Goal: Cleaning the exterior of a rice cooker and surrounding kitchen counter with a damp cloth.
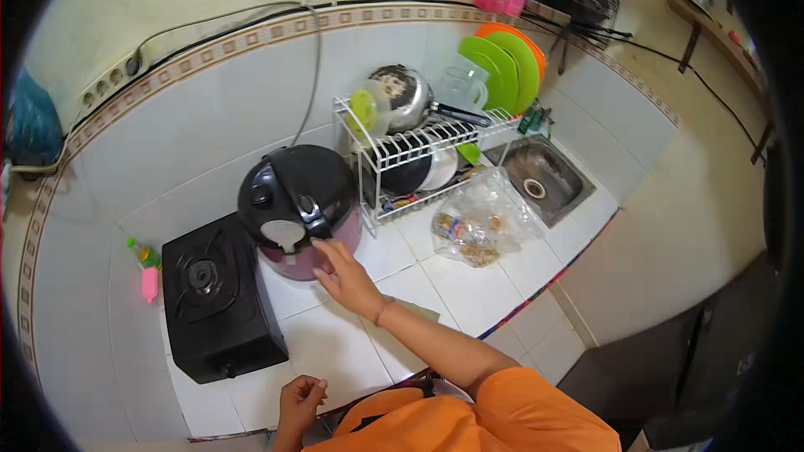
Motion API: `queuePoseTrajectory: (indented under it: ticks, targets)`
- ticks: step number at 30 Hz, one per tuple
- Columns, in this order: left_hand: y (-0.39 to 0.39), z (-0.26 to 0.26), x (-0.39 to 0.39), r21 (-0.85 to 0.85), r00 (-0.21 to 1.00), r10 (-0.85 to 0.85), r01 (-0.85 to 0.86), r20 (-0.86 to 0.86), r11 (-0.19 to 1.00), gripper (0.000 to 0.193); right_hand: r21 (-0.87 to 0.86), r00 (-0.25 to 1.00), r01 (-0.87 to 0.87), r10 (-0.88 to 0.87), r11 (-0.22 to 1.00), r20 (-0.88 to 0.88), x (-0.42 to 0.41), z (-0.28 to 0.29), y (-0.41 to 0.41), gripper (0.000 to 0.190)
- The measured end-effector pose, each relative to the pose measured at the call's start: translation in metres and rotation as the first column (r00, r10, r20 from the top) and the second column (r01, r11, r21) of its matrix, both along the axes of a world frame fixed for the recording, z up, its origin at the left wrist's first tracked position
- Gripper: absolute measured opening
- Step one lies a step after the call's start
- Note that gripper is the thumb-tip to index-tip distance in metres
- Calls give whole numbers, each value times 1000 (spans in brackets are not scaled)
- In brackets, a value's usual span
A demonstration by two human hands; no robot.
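Observation:
A rice cooker (304,201) with a black lid and a pinkish body stands against the tiled wall, its lid down. My right hand (345,279) reaches to the cooker's front, just below the lid's edge. Its fingers are apart and hold nothing; whether the fingertips touch the cooker, I cannot tell. A pale, dimpled rice paddle (282,233) sits at the front of the lid, left of that hand. Near the counter's front edge, my left hand (301,398) is loosely curled, with nothing visible in it.
A black single-burner gas stove (217,301) stands left of the cooker. To the right are a white dish rack (408,157) with pots and plates, a clear plastic bag (483,223) of food, and a metal sink (543,176). A greenish flat piece (411,309) lies partly under my right forearm.

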State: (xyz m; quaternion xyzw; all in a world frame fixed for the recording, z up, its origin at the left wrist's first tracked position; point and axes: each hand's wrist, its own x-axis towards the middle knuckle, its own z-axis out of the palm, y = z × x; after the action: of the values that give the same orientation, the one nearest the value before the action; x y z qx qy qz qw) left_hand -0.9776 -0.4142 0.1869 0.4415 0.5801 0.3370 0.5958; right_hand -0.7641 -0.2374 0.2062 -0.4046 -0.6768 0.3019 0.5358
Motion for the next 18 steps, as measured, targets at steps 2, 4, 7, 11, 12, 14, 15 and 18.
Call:
queuePoseTrajectory:
  ticks: [2,4,7,11,12,14,15,18]
  targets:
    - [5,-2,4,1,1000,-19,19,6,1000,21,-23,945,158,-145,987,294,27,-30,-32,35]
    - [10,-5,9,5,1000,-24,24,-11,1000,21,-17,856,253,-215,967,470,68,-67,-62,25]
    - [19,-10,24,7,996,-65,66,-61,998,19,-294,867,493,-490,819,89,128,-116,-94,25]
    - [43,-12,65,61,986,-148,153,-70,986,28,-515,455,688,-857,510,-240,240,-129,-102,24]
    - [52,-11,77,112,972,-215,225,-100,968,44,-483,359,757,-898,439,-254,273,-121,-102,29]
    - [72,-9,114,254,932,-290,341,-218,905,57,-592,181,758,-960,274,-213,331,-99,-94,47]
    - [84,-8,136,341,906,-306,397,-291,852,63,-686,222,651,-945,326,-238,351,-87,-89,49]
    - [124,-7,217,365,840,-346,504,-417,783,84,-878,361,226,-873,422,-327,398,-54,-72,56]
